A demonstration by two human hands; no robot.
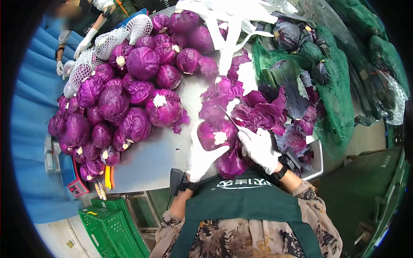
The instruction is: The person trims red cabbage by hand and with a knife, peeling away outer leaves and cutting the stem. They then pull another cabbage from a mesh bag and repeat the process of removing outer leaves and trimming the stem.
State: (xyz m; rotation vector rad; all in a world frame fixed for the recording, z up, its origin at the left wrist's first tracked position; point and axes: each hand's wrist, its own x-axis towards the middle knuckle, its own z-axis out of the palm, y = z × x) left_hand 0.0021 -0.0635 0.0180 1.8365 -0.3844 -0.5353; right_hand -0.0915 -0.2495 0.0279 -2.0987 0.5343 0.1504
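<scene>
My left hand [203, 157], in a white glove, is wrapped round the left side of a purple cabbage [213, 131] whose pale cut stem faces up. A knife [229, 118] sticks out from my gloved right hand [258, 149], its blade pointing up and left beside the cabbage. Under the cabbage hangs a loose purple leaf [231, 163], close to my right fingers. Peeled leaves [262, 109] lie beyond and to the right of my hands. One trimmed cabbage [164, 107] with a white stem sits to the left.
Many cabbages [114, 103] are heaped on the metal table [163, 150] at left, with white foam nets [109, 45] behind. Green mesh [337, 94] and a white box [317, 159] are at right. Green crates [105, 221] stand lower left. Another person's gloved hand [85, 43] is upper left.
</scene>
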